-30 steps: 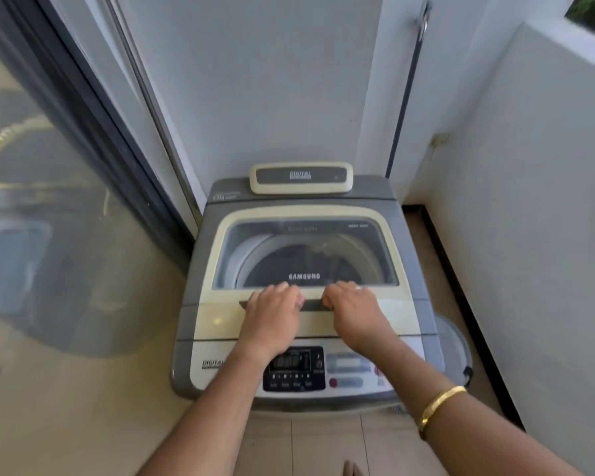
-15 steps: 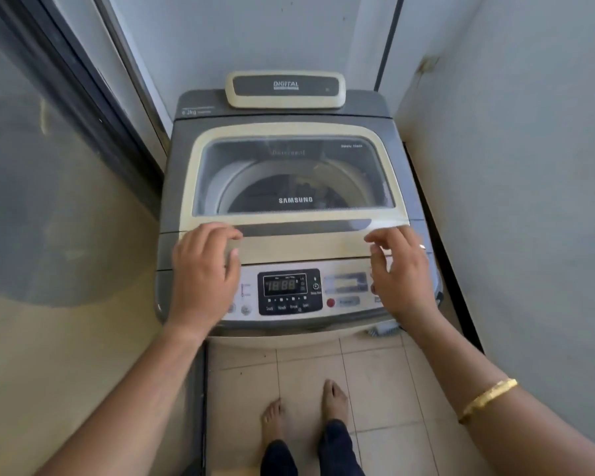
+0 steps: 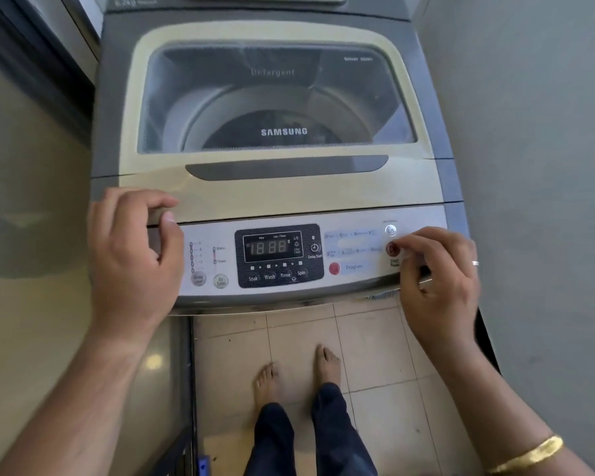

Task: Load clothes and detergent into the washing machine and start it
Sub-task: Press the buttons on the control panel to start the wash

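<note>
The washing machine stands at twelve o'clock from the person's bare feet, shut in by a wall at three and a glass door at nine. Its closed lid lies behind the control panel. The left hand rests on the panel's nine o'clock end, the right hand at its three o'clock end, fingertips on a button there. The display sits between the hands.

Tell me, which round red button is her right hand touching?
The right hand fingertips rest on the red Start/Pause button at the panel's right end; the other red button, beside "Program", sits untouched.
</note>
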Demonstrator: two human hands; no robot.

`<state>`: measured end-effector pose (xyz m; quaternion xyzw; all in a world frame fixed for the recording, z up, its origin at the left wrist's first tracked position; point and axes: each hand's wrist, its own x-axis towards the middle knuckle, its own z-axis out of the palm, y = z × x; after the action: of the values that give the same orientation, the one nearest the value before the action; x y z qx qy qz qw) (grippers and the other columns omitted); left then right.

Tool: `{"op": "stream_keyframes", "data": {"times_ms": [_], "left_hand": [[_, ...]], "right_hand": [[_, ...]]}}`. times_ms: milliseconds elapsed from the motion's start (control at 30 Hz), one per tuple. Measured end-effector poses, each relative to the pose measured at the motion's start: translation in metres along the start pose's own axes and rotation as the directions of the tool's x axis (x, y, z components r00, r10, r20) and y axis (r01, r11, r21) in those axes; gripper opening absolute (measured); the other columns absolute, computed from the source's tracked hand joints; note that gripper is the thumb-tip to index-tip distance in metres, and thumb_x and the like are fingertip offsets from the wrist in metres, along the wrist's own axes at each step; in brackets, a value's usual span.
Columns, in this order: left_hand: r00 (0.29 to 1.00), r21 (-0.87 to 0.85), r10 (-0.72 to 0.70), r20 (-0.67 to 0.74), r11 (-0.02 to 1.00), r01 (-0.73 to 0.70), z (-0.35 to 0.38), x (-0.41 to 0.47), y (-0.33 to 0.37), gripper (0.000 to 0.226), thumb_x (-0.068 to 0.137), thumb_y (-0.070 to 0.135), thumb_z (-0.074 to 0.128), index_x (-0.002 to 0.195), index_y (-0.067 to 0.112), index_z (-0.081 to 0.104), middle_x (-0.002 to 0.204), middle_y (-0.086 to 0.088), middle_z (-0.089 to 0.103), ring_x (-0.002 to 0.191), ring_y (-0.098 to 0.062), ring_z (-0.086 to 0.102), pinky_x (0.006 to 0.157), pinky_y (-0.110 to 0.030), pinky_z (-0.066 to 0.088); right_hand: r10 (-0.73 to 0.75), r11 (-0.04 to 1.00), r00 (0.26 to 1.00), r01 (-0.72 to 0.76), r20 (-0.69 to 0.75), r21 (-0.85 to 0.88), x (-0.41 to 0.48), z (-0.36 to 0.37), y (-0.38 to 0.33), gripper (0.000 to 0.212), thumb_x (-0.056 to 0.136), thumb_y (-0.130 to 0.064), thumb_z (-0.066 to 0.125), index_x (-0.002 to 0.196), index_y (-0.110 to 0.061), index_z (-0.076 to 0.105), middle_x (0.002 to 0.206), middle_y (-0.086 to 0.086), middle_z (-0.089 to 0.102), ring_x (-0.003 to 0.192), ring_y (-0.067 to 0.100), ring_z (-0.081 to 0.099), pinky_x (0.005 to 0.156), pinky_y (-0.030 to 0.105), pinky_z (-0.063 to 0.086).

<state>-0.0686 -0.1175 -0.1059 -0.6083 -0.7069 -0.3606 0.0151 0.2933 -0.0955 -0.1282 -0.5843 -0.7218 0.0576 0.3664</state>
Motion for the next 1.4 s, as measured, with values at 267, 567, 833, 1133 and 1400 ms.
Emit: {"op": "stream_keyframes", "data": {"times_ms": [267, 567, 833, 1133, 1400], "left_hand": [[0.999, 0.026, 0.016, -0.03, 1.0, -0.016, 0.007, -0.006, -0.005, 0.014, 0.103, -0.007, 0.058, 0.111, -0.006, 0.068, 0.109, -0.026, 0.066, 0.103, -0.045, 0.062, 0.093, -0.055, 0.052], [0.999, 0.038, 0.003, -0.041, 0.999, -0.001, 0.012, -0.011, -0.009, 0.016, 0.1, -0.01, 0.053, 0.106, -0.006, 0.067, 0.107, -0.026, 0.066, 0.104, -0.044, 0.06, 0.09, -0.059, 0.052], [0.999, 0.045, -0.001, -0.054, 0.999, 0.003, 0.014, -0.01, -0.007, 0.019, 0.096, -0.013, 0.053, 0.105, -0.005, 0.068, 0.106, -0.025, 0.065, 0.1, -0.046, 0.063, 0.089, -0.053, 0.052], [0.998, 0.048, 0.009, -0.059, 0.999, -0.006, 0.014, -0.009, -0.008, 0.018, 0.095, -0.013, 0.054, 0.103, -0.005, 0.068, 0.105, -0.025, 0.065, 0.101, -0.045, 0.063, 0.089, -0.052, 0.053], [0.998, 0.04, -0.005, -0.061, 0.999, 0.008, 0.013, -0.007, -0.007, 0.02, 0.094, -0.014, 0.054, 0.103, -0.004, 0.068, 0.106, -0.023, 0.066, 0.101, -0.043, 0.062, 0.089, -0.044, 0.05]], "right_hand": [[-0.014, 0.998, 0.989, 0.004, -0.144, -0.069, -0.014, 0.012, 0.013, 0.021, 0.103, 0.004, 0.057, 0.105, 0.004, 0.078, 0.118, 0.02, 0.073, 0.108, 0.035, 0.07, 0.092, 0.043, 0.061], [-0.027, 0.996, 0.977, 0.009, -0.213, -0.085, -0.021, 0.022, 0.014, 0.024, 0.102, 0.01, 0.054, 0.096, 0.007, 0.078, 0.116, 0.024, 0.074, 0.105, 0.037, 0.071, 0.1, 0.031, 0.055], [-0.013, 0.995, 0.975, -0.009, -0.222, -0.097, -0.022, 0.021, 0.013, 0.025, 0.102, 0.009, 0.055, 0.098, 0.004, 0.08, 0.118, 0.021, 0.074, 0.103, 0.042, 0.073, 0.094, 0.038, 0.058], [-0.041, 0.991, 0.978, 0.014, -0.202, -0.13, -0.023, 0.026, 0.011, 0.025, 0.102, 0.01, 0.057, 0.088, 0.005, 0.077, 0.116, 0.025, 0.074, 0.101, 0.041, 0.069, 0.084, 0.057, 0.058], [0.045, 0.986, 0.98, -0.075, -0.192, -0.152, -0.022, 0.026, 0.002, 0.024, 0.099, 0.011, 0.053, 0.092, 0.004, 0.074, 0.121, 0.023, 0.073, 0.107, 0.043, 0.067, 0.092, 0.045, 0.057]]}}
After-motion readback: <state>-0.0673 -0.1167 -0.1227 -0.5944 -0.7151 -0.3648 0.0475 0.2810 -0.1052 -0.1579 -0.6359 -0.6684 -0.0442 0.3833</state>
